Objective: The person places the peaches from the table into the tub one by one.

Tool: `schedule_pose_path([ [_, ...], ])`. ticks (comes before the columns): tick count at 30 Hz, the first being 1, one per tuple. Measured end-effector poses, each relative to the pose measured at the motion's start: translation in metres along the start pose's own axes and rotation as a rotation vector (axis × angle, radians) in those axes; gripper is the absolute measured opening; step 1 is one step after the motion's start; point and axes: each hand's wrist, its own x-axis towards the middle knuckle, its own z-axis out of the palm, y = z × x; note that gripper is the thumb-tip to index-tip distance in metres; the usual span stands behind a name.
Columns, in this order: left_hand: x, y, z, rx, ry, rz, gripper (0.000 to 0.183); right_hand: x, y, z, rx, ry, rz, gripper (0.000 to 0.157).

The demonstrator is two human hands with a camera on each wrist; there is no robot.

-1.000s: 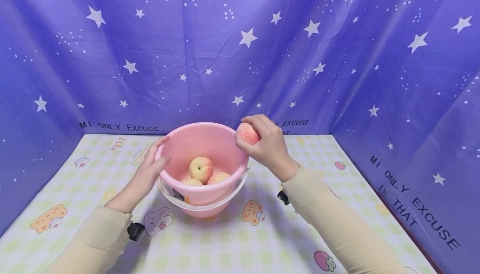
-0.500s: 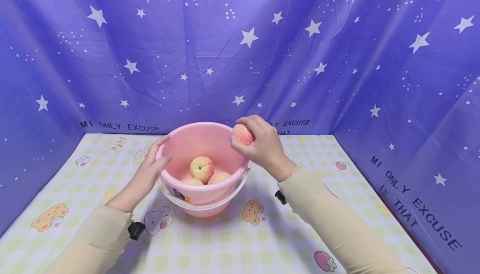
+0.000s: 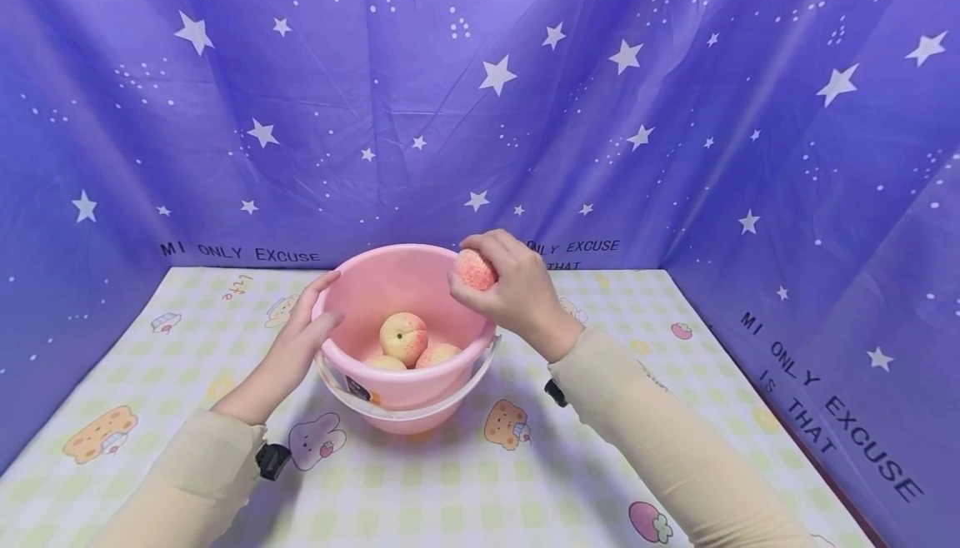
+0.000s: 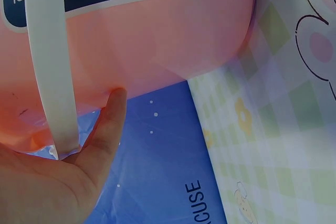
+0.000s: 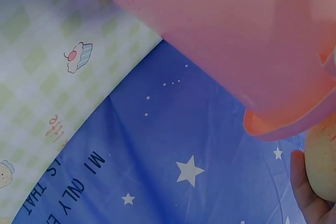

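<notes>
A pink plastic bucket (image 3: 397,286) stands on the table, its mouth tilted towards the head camera. Its white handle (image 4: 50,61) hangs down across the front. Three yellow-and-red peaches (image 3: 403,339) show at the bottom inside. My left hand (image 3: 292,344) holds the bucket's left rim, thumb over the rim and a finger along the outer wall. Above the right rim, my right hand (image 3: 517,281) grips another peach (image 3: 476,270) between thumb and fingers. Part of that peach and some fingertips appear at the right edge of the right wrist view.
A pale green-and-white checked cloth (image 3: 585,465) with cartoon prints covers the table. Purple-blue curtain (image 3: 420,98) with white stars encloses the back and both sides. A dark label (image 3: 357,388) is on the bucket's front.
My right hand has moved left with the peach, from the right rim to over the bucket's mouth. The left hand and the bucket have stayed in place.
</notes>
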Motion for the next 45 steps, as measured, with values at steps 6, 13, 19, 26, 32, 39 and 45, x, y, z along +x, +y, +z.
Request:
schedule_pose_path([
  [6, 0.001, -0.001, 0.000, -0.004, 0.000, 0.005, 0.066, 0.001, -0.001, 0.003, 0.000, -0.013, -0.006, 0.037],
  [13, 0.001, 0.000, 0.000, -0.002, 0.005, 0.005, 0.066, 0.003, -0.003, 0.005, -0.001, -0.021, -0.020, 0.038],
  [19, 0.000, 0.001, -0.001, 0.008, 0.004, -0.005, 0.066, 0.004, -0.007, 0.007, -0.003, -0.057, -0.011, 0.038],
  [26, 0.000, 0.000, -0.001, -0.001, 0.002, -0.001, 0.066, 0.006, -0.014, 0.008, -0.010, -0.124, 0.023, 0.039],
  [32, 0.000, 0.000, -0.001, 0.005, 0.001, -0.002, 0.066, 0.007, -0.018, 0.009, -0.020, -0.189, 0.061, 0.040],
  [39, 0.001, -0.001, -0.001, 0.009, 0.002, -0.002, 0.066, 0.008, -0.021, 0.013, -0.046, -0.252, 0.082, 0.041],
  [45, 0.001, 0.000, -0.001, 0.003, 0.004, -0.003, 0.066, 0.009, -0.024, 0.019, -0.074, -0.311, 0.114, 0.040],
])
